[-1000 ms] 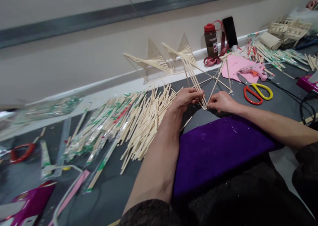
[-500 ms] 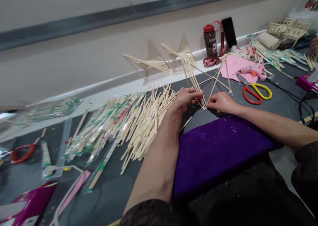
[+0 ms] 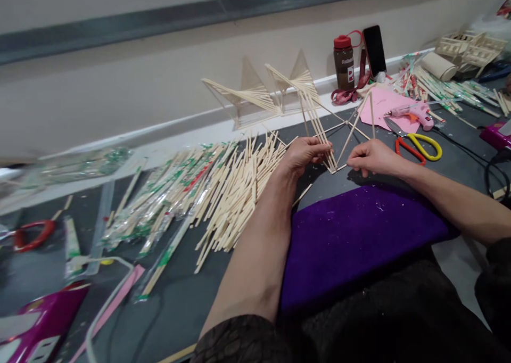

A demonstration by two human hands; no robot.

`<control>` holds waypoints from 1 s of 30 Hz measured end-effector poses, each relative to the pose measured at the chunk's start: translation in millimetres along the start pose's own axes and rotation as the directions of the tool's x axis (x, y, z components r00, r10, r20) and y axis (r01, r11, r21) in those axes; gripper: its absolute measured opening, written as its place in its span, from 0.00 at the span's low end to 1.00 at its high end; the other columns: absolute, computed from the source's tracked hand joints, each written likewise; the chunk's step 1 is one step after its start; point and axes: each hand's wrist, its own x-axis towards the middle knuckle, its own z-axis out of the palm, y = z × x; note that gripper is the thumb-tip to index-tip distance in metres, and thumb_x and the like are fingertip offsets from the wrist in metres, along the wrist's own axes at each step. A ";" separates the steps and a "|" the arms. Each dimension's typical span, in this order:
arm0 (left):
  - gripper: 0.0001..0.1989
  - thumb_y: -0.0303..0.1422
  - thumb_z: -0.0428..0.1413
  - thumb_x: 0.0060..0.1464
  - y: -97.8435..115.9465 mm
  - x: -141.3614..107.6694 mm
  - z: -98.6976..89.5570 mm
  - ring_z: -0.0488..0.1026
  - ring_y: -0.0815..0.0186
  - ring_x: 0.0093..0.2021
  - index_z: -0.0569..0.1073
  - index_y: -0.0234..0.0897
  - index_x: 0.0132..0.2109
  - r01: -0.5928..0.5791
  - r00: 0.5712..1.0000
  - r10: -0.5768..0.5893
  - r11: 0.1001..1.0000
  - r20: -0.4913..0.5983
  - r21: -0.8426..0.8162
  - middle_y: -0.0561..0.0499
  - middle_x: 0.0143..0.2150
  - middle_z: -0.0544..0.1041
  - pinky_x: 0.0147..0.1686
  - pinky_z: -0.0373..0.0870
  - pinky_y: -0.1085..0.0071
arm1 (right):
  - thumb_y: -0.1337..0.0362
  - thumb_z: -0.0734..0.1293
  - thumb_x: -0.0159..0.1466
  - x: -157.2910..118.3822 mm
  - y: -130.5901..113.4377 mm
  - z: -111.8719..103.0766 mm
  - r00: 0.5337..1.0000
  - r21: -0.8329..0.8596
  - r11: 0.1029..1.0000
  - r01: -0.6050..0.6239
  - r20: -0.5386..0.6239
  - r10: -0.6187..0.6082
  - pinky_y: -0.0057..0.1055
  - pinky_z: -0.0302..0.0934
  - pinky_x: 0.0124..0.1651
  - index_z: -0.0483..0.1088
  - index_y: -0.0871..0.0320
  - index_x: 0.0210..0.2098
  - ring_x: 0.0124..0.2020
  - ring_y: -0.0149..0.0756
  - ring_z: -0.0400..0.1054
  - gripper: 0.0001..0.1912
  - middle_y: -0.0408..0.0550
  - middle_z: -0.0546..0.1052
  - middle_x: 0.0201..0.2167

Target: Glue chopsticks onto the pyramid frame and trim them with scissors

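Note:
My left hand [image 3: 307,154] is closed around several slanted sticks on one side of a frame of wooden chopsticks [image 3: 315,119]. The frame stands on the dark table, its sticks meeting at corners. Just right of its near corner is my right hand [image 3: 373,158], with thumb and fingers pinched together beside the frame's lower stick. Whatever lies between those fingertips is too small or hidden to make out. A large pile of loose chopsticks [image 3: 239,192] lies left of my left hand. Two finished-looking stick frames [image 3: 249,98] lean by the wall.
A purple cushion [image 3: 359,240] lies at the table's front edge. To the right are scissors [image 3: 425,146], a pink glue gun [image 3: 417,113], pink paper [image 3: 371,112], a bottle [image 3: 344,65] and a phone [image 3: 374,50]. Wrapped chopsticks [image 3: 175,192] cover the left side.
My right hand has moved right, away from the near corner where the sticks meet. My left hand keeps its hold on the frame. The view has shifted slightly.

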 end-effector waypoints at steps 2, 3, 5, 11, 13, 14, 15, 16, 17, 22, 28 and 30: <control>0.06 0.28 0.65 0.38 -0.7 0.4 -0.4 0.64 0.73 0.21 0.77 0.33 0.27 -0.001 1.000 0.001 1.000 0.000 0.007 0.51 0.24 0.74 0.23 0.58 0.72 | 0.65 0.67 0.61 -7.0 0.2 -7.3 1.000 0.020 1.000 0.020 -0.013 -0.020 0.25 0.56 0.24 0.76 0.62 0.28 0.18 0.25 0.66 0.09 0.44 0.75 0.21; 0.06 0.28 0.65 0.38 -1.0 0.6 -0.5 0.65 0.73 0.22 0.77 0.34 0.27 -0.003 1.000 0.003 1.000 0.000 0.010 0.50 0.24 0.75 0.23 0.58 0.72 | 0.64 0.67 0.61 -10.6 1.0 -10.7 0.999 0.027 0.999 0.026 -0.021 -0.026 0.25 0.56 0.24 0.76 0.61 0.28 0.18 0.25 0.66 0.09 0.44 0.75 0.21; 0.05 0.29 0.66 0.38 -1.5 1.1 -0.7 0.65 0.73 0.22 0.78 0.34 0.27 -0.005 1.000 0.005 1.000 0.002 0.010 0.49 0.25 0.76 0.23 0.58 0.72 | 0.63 0.68 0.61 -18.1 3.9 -16.7 0.999 0.037 0.999 0.037 -0.034 -0.036 0.25 0.56 0.24 0.75 0.61 0.28 0.18 0.25 0.66 0.09 0.44 0.74 0.21; 0.06 0.30 0.67 0.38 -0.7 1.9 -1.8 0.66 0.73 0.21 0.79 0.35 0.27 0.010 1.000 -0.010 1.000 0.000 0.006 0.48 0.25 0.77 0.20 0.57 0.74 | 0.60 0.67 0.60 -46.1 23.7 -28.1 0.998 0.024 0.998 0.060 -0.037 -0.059 0.25 0.57 0.26 0.74 0.60 0.28 0.20 0.26 0.67 0.10 0.43 0.74 0.22; 0.08 0.30 0.68 0.36 -0.7 3.1 -3.1 0.70 0.71 0.24 0.80 0.34 0.28 0.023 0.999 -0.023 1.000 -0.023 -0.006 0.47 0.26 0.78 0.21 0.60 0.75 | 0.61 0.67 0.60 -56.7 31.4 -32.0 0.999 0.004 0.999 0.038 -0.019 -0.038 0.25 0.58 0.27 0.74 0.60 0.28 0.20 0.26 0.67 0.09 0.42 0.74 0.23; 0.08 0.29 0.68 0.36 -0.7 3.9 -3.7 0.72 0.70 0.25 0.80 0.34 0.28 0.034 0.999 -0.035 0.999 -0.032 -0.015 0.46 0.27 0.79 0.22 0.62 0.75 | 0.61 0.66 0.60 -62.0 34.8 -34.7 0.999 -0.006 1.000 0.027 -0.018 -0.027 0.25 0.58 0.27 0.74 0.60 0.29 0.20 0.26 0.67 0.09 0.42 0.74 0.24; 0.09 0.29 0.69 0.36 -0.7 4.6 -4.1 0.72 0.69 0.25 0.80 0.34 0.28 0.045 0.998 -0.045 0.999 -0.037 -0.020 0.45 0.28 0.79 0.22 0.62 0.75 | 0.60 0.66 0.60 -67.1 37.8 -37.9 1.000 -0.015 1.000 0.016 -0.026 -0.017 0.25 0.58 0.27 0.74 0.60 0.29 0.20 0.26 0.67 0.10 0.43 0.74 0.24; 0.09 0.29 0.69 0.36 -0.5 5.1 -4.4 0.72 0.69 0.25 0.80 0.34 0.28 0.048 0.998 -0.049 0.999 -0.041 -0.022 0.45 0.29 0.80 0.22 0.62 0.75 | 0.60 0.66 0.60 -72.2 40.5 -41.7 0.999 -0.026 1.000 0.003 -0.041 -0.004 0.25 0.58 0.28 0.74 0.60 0.30 0.20 0.26 0.67 0.10 0.43 0.75 0.25; 0.09 0.29 0.69 0.36 -0.2 5.4 -4.5 0.72 0.70 0.25 0.80 0.33 0.28 0.052 0.998 -0.052 0.998 -0.041 -0.020 0.44 0.29 0.80 0.21 0.63 0.75 | 0.59 0.66 0.61 -76.9 42.8 -46.1 0.998 -0.038 0.999 -0.015 -0.061 0.013 0.26 0.58 0.28 0.75 0.60 0.30 0.20 0.26 0.67 0.11 0.43 0.75 0.25; 0.12 0.29 0.69 0.32 1.9 4.3 -3.9 0.66 0.74 0.20 0.79 0.30 0.29 0.033 0.999 -0.034 0.999 -0.029 -0.019 0.46 0.26 0.78 0.18 0.58 0.77 | 0.56 0.66 0.61 -91.8 59.5 -77.5 0.962 -0.121 0.983 -0.137 -0.255 0.103 0.26 0.56 0.27 0.76 0.60 0.31 0.21 0.29 0.67 0.13 0.42 0.73 0.19; 0.15 0.31 0.70 0.29 1.9 5.3 -4.1 0.63 0.75 0.18 0.79 0.29 0.29 0.016 0.999 -0.016 1.000 -0.041 -0.005 0.46 0.26 0.78 0.16 0.55 0.78 | 0.62 0.64 0.61 -71.0 99.3 -126.1 0.816 -0.268 0.902 -0.340 -0.561 0.141 0.27 0.59 0.33 0.80 0.62 0.34 0.28 0.35 0.72 0.14 0.45 0.77 0.22; 0.15 0.31 0.70 0.29 1.9 5.5 -3.9 0.63 0.75 0.18 0.79 0.29 0.28 0.015 0.999 -0.015 1.000 -0.035 -0.010 0.45 0.26 0.78 0.16 0.55 0.78 | 0.61 0.64 0.62 -53.4 105.9 -140.0 0.759 -0.356 0.823 -0.443 -0.637 0.133 0.29 0.59 0.35 0.81 0.60 0.40 0.34 0.39 0.74 0.15 0.49 0.80 0.30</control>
